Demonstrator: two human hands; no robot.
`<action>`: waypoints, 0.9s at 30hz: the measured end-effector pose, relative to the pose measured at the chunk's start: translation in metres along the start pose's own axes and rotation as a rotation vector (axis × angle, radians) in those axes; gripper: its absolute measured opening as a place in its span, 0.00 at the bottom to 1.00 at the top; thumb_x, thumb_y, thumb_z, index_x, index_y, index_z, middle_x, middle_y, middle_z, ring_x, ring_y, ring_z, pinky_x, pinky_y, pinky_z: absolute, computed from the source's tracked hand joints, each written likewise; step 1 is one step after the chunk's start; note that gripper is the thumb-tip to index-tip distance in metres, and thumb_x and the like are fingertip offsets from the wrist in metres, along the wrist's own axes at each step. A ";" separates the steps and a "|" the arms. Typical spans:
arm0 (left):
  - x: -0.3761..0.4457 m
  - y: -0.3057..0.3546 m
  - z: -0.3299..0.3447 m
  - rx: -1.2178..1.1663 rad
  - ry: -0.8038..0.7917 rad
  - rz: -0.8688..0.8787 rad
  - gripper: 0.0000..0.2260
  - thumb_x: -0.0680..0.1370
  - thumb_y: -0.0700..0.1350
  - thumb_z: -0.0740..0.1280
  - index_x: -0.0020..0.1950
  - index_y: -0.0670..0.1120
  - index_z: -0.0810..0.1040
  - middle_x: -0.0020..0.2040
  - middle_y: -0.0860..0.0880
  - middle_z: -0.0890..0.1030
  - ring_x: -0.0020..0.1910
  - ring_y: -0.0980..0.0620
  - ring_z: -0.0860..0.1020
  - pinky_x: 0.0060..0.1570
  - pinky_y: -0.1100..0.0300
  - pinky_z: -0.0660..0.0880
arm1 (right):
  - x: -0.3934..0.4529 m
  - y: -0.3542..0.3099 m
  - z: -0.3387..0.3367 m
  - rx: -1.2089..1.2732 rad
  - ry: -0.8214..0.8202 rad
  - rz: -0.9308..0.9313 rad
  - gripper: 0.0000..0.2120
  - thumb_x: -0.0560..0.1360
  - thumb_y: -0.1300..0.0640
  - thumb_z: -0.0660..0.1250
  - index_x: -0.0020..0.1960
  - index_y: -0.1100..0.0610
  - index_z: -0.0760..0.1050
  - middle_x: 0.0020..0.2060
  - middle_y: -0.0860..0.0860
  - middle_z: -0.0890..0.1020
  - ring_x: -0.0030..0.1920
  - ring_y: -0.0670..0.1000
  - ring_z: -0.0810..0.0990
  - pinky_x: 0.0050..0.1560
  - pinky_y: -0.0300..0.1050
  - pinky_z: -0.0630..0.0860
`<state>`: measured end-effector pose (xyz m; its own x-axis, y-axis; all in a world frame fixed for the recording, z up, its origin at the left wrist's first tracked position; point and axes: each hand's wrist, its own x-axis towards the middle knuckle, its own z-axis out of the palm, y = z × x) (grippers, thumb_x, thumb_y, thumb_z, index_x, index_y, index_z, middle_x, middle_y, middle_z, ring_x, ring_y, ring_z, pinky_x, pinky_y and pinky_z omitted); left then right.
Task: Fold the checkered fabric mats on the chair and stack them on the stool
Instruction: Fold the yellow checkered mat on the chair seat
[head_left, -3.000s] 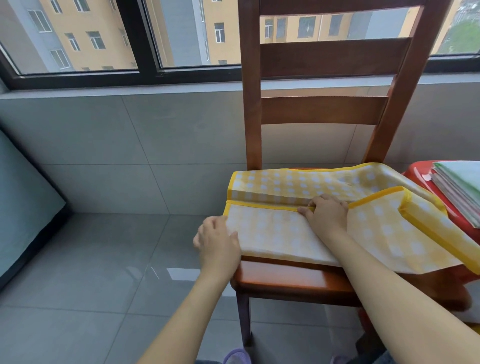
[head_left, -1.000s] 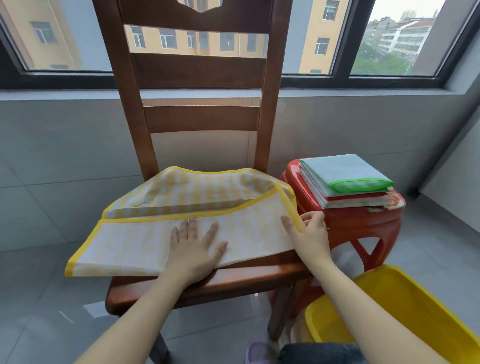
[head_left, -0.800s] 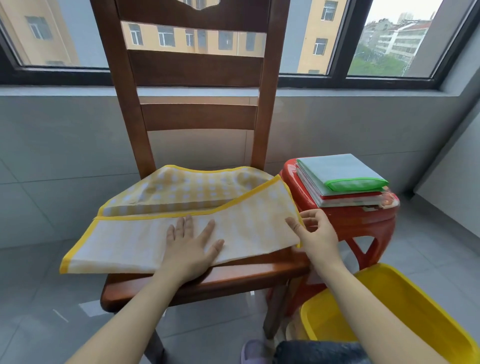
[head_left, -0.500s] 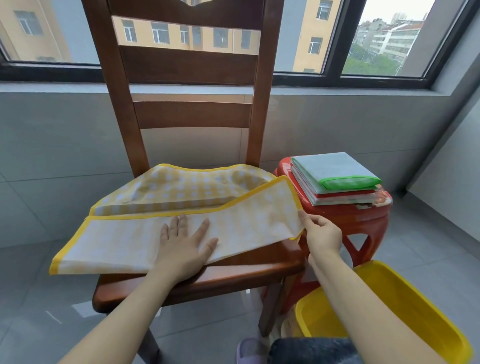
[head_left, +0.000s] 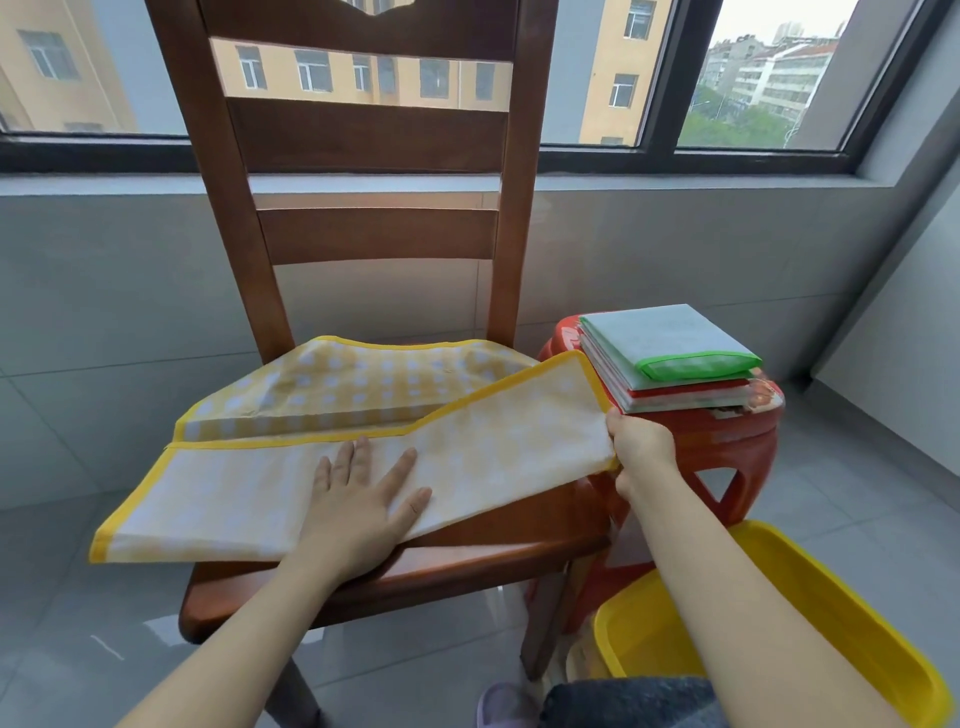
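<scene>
Yellow checkered mat (head_left: 291, 483) lies across the seat of the wooden chair (head_left: 467, 551), folded lengthwise w/ near half laid over far half; its left end hangs off the seat's left edge. Left hand (head_left: 358, 514) flat on the mat near the seat's front edge, fingers spread wide, palm down, gripping nothing. Right hand (head_left: 641, 452) at the seat's right edge, closed in a pinch on the mat's right end, which is raised off the seat. Red plastic stool (head_left: 727, 441) stands just right of the chair, w/ a stack of folded mats (head_left: 670, 358) on top; the top one is pale green w/ bright green trim. Yellow bin (head_left: 779, 634) sits on the floor, right of the chair's front leg.
</scene>
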<state>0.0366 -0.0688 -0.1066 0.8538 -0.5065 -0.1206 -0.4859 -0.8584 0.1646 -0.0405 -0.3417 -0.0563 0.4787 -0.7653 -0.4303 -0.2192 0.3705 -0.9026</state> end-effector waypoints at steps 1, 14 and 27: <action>0.000 0.000 0.000 0.004 0.004 0.001 0.39 0.63 0.72 0.30 0.75 0.65 0.41 0.78 0.42 0.40 0.76 0.45 0.37 0.74 0.46 0.36 | 0.001 0.003 -0.001 -0.084 -0.002 -0.024 0.14 0.77 0.61 0.63 0.59 0.68 0.74 0.54 0.64 0.80 0.46 0.55 0.77 0.41 0.47 0.73; 0.000 -0.007 -0.001 0.053 0.009 -0.069 0.29 0.76 0.68 0.42 0.75 0.63 0.43 0.78 0.42 0.42 0.77 0.44 0.39 0.74 0.45 0.39 | -0.003 0.000 -0.050 -0.234 0.050 -0.069 0.15 0.80 0.55 0.58 0.38 0.61 0.73 0.28 0.52 0.71 0.26 0.49 0.68 0.19 0.35 0.67; 0.000 -0.006 0.000 0.049 0.005 -0.069 0.28 0.77 0.66 0.44 0.75 0.64 0.42 0.78 0.43 0.42 0.77 0.45 0.39 0.74 0.45 0.39 | -0.045 0.016 -0.035 -0.184 -0.282 -0.175 0.16 0.70 0.56 0.74 0.50 0.63 0.73 0.44 0.59 0.82 0.38 0.54 0.84 0.42 0.49 0.83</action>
<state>0.0400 -0.0635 -0.1076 0.8864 -0.4456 -0.1252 -0.4342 -0.8943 0.1083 -0.0948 -0.3197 -0.0519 0.7322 -0.6241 -0.2727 -0.2497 0.1265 -0.9600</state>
